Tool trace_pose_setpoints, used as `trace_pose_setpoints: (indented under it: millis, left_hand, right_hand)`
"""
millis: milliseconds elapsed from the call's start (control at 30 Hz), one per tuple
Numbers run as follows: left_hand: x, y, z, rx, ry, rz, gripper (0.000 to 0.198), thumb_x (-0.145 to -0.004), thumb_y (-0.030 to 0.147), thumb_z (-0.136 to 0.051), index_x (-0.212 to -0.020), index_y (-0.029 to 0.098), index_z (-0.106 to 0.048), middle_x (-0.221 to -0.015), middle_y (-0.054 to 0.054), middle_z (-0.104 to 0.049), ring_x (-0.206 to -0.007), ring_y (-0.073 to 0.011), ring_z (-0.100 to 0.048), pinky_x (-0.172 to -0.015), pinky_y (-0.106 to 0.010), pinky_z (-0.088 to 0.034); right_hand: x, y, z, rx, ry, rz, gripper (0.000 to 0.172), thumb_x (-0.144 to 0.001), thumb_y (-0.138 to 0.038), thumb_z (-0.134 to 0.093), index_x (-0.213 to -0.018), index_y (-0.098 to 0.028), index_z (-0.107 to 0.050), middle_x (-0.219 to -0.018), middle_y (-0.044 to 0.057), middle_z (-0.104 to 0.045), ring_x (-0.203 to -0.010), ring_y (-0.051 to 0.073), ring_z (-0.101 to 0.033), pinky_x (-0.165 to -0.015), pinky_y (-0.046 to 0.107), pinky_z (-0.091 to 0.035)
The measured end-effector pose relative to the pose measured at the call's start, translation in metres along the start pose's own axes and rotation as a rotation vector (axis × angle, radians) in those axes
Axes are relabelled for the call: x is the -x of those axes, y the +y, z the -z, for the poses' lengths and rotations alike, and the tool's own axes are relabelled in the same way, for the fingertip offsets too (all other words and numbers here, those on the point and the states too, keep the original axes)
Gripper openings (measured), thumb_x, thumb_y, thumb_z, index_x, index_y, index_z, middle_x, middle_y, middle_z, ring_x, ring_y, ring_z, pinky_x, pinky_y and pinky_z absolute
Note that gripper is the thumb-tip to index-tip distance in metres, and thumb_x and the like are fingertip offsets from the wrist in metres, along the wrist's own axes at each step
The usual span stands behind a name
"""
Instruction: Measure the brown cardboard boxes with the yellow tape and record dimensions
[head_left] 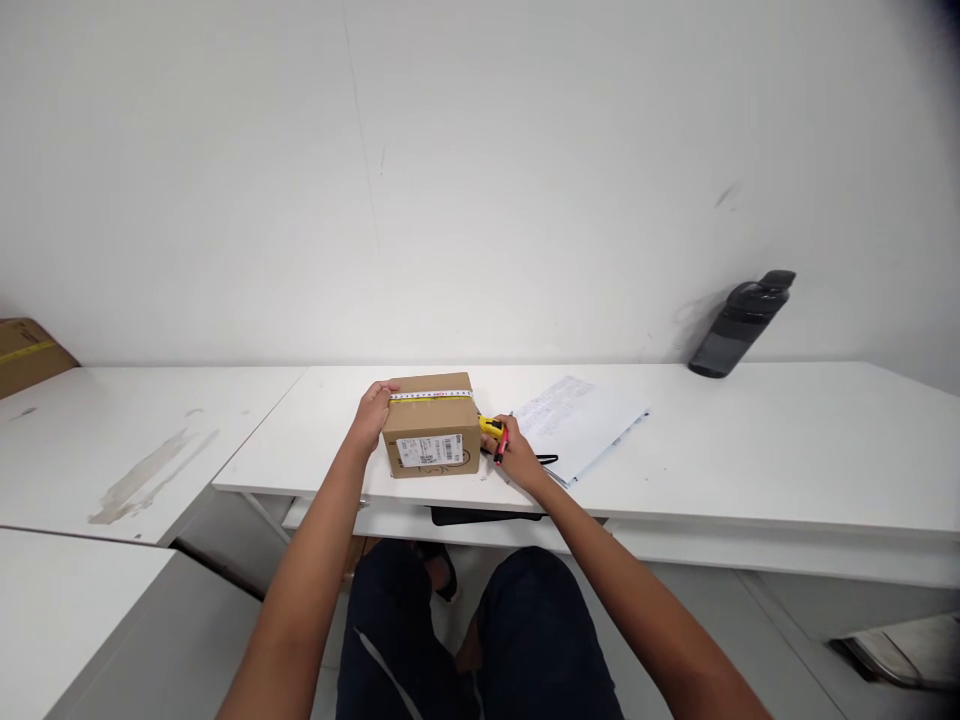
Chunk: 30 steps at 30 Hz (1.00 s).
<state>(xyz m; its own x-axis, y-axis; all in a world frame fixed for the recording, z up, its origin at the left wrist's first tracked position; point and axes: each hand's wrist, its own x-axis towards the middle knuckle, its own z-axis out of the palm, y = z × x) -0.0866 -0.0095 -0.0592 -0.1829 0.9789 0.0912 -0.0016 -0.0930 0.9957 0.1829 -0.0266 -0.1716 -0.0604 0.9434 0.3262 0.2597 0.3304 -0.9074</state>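
A small brown cardboard box with a white printed label on its front face stands on the white desk. Across its top lies a measuring blade, white with yellow showing along its near edge. My left hand grips the box's upper left edge, its fingertips at the blade's left end. At the right side of the box, my right hand is closed around a yellow tape measure. A red pen-like thing also sticks out of that hand.
Paper sheets with writing lie right of the box, a thin black object near their edge. Further right a dark bottle stands by the wall. Another cardboard box is at far left. Below the desk's front edge runs a shelf.
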Motion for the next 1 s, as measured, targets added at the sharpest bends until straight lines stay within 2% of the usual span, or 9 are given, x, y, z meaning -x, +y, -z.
trace_pose_setpoints:
  millis: [233,400,500,700,867,1000]
  left_hand:
    - [-0.003,-0.003,-0.003,0.017,0.070,-0.011,0.020,-0.079,0.031,-0.060,-0.097,0.021,-0.058,-0.090,-0.003,-0.065,-0.074,-0.0171,-0.060,-0.067,-0.030,-0.048]
    - [-0.004,-0.006,-0.005,0.029,0.083,-0.020,0.021,-0.083,0.026,-0.057,-0.103,0.022,-0.056,-0.103,-0.005,-0.065,-0.084,-0.0174,-0.063,-0.072,-0.029,-0.051]
    - [-0.002,-0.005,-0.007,0.034,0.075,-0.021,0.018,-0.085,0.024,-0.055,-0.103,0.021,-0.056,-0.103,-0.005,-0.064,-0.084,-0.0172,-0.063,-0.072,-0.029,-0.051]
    - [-0.001,-0.003,-0.008,0.033,0.061,-0.016,0.017,-0.085,0.024,-0.054,-0.102,0.020,-0.058,-0.100,-0.005,-0.064,-0.081,-0.0172,-0.062,-0.070,-0.029,-0.050]
    - [-0.001,-0.003,-0.008,0.020,0.056,-0.020,0.017,-0.084,0.025,-0.055,-0.100,0.021,-0.059,-0.098,-0.004,-0.064,-0.080,-0.0172,-0.061,-0.070,-0.029,-0.049]
    - [-0.002,-0.003,-0.008,0.012,0.052,-0.012,0.020,-0.082,0.028,-0.056,-0.100,0.021,-0.059,-0.094,-0.004,-0.063,-0.077,-0.0174,-0.060,-0.068,-0.030,-0.049]
  right_hand:
    - [0.003,0.000,0.002,-0.042,0.022,0.000,0.052,-0.083,-0.065,-0.061,-0.114,-0.026,-0.047,-0.104,0.006,-0.066,-0.096,0.025,-0.065,-0.092,0.045,-0.052]
    - [0.004,0.008,0.007,-0.067,0.229,-0.048,0.064,-0.082,-0.064,-0.062,-0.128,-0.025,-0.043,-0.125,0.012,-0.058,-0.115,0.026,-0.059,-0.103,0.045,-0.046]
    - [0.003,0.011,0.009,-0.099,0.311,-0.082,0.066,-0.080,-0.062,-0.064,-0.130,-0.025,-0.042,-0.126,0.012,-0.058,-0.115,0.026,-0.059,-0.102,0.044,-0.048]
    - [0.003,0.011,0.011,-0.074,0.247,-0.112,0.064,-0.080,-0.063,-0.064,-0.128,-0.024,-0.047,-0.126,0.011,-0.060,-0.115,0.027,-0.059,-0.105,0.047,-0.046]
    - [0.005,0.009,0.013,-0.040,0.156,-0.071,0.053,-0.086,-0.060,-0.060,-0.125,-0.026,-0.049,-0.118,0.008,-0.064,-0.111,0.027,-0.060,-0.102,0.045,-0.046]
    - [0.006,0.006,0.013,-0.046,0.144,-0.069,0.048,-0.088,-0.057,-0.059,-0.124,-0.027,-0.049,-0.119,0.008,-0.064,-0.111,0.026,-0.060,-0.101,0.044,-0.046]
